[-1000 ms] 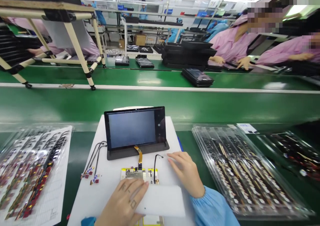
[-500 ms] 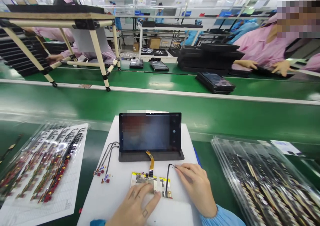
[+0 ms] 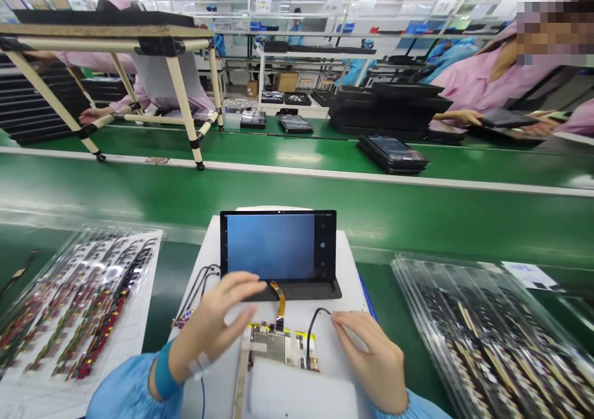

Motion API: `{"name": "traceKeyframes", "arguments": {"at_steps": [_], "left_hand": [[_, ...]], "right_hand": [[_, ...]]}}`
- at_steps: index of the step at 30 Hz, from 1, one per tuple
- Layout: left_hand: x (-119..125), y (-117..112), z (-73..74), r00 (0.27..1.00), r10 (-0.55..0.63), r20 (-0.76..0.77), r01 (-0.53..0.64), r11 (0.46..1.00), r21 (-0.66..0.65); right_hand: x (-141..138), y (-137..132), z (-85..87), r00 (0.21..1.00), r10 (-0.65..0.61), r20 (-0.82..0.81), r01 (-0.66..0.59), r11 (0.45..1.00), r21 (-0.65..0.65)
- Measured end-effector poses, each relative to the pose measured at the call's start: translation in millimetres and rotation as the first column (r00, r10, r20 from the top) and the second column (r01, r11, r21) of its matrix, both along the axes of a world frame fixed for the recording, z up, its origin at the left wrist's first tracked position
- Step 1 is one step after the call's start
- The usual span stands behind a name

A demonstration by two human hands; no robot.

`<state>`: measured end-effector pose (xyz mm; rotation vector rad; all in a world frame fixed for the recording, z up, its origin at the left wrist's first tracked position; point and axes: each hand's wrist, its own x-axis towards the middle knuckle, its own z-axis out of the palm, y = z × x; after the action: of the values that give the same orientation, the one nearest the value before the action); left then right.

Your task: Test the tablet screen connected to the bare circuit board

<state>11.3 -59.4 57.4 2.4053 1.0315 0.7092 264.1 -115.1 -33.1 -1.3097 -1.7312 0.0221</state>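
Observation:
A dark tablet screen (image 3: 278, 246) leans upright in a grey holder (image 3: 297, 290) on a white mat (image 3: 218, 369). An orange flex ribbon (image 3: 279, 304) runs from it down to a circuit board (image 3: 278, 345). My left hand (image 3: 218, 323) hovers over the board's left side with fingers spread, holding nothing. My right hand (image 3: 371, 357) pinches the free end of a thin black cable (image 3: 313, 329) that rises from the board. A white pad (image 3: 301, 394) lies in front of the board.
Loose wires with red tags (image 3: 195, 295) lie left of the holder. Clear trays of cable parts sit at left (image 3: 78, 307) and right (image 3: 492, 332). A green conveyor (image 3: 297, 190) runs behind. Other workers in pink sit across, with stacked black trays (image 3: 390, 106).
My left hand lifted off the circuit board and rose with fingers spread. My right hand stays on the black cable's end. The camera tilted slightly.

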Motion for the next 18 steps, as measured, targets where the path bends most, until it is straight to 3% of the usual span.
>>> {"name": "traceKeyframes", "arguments": {"at_steps": [3, 5, 7, 9, 11, 18], "left_hand": [[-3.1, 25.1, -5.1, 0.941, 0.275, 0.198, -0.288, 0.957, 0.038], [-4.3, 37.4, -16.6, 0.806, 0.466, 0.365, -0.508, 0.861, 0.020], [-4.6, 44.8, -31.8, 0.655, 0.575, 0.491, -0.641, 0.766, -0.041], [-4.5, 47.9, -46.2, 0.575, 0.608, 0.547, -0.674, 0.731, -0.103], [-3.9, 48.0, -56.5, 0.549, 0.619, 0.561, -0.664, 0.731, -0.157], [-1.9, 45.6, -67.2, 0.561, 0.641, 0.524, -0.613, 0.747, -0.257]], "right_hand": [[-2.4, -1.2, 4.5, 0.999, -0.008, 0.037, 0.007, 0.999, 0.039], [-3.6, -3.3, 8.2, 0.998, -0.011, 0.060, 0.007, 0.998, 0.058], [-3.2, -6.6, 9.8, 0.992, -0.031, 0.126, 0.021, 0.997, 0.077], [0.1, -10.6, 7.0, 0.971, -0.047, 0.236, 0.021, 0.994, 0.110], [6.9, -14.6, -1.4, 0.950, -0.044, 0.308, 0.001, 0.991, 0.137], [47.1, -25.7, -47.7, 0.928, 0.085, 0.363, -0.091, 0.996, 0.001]]}}
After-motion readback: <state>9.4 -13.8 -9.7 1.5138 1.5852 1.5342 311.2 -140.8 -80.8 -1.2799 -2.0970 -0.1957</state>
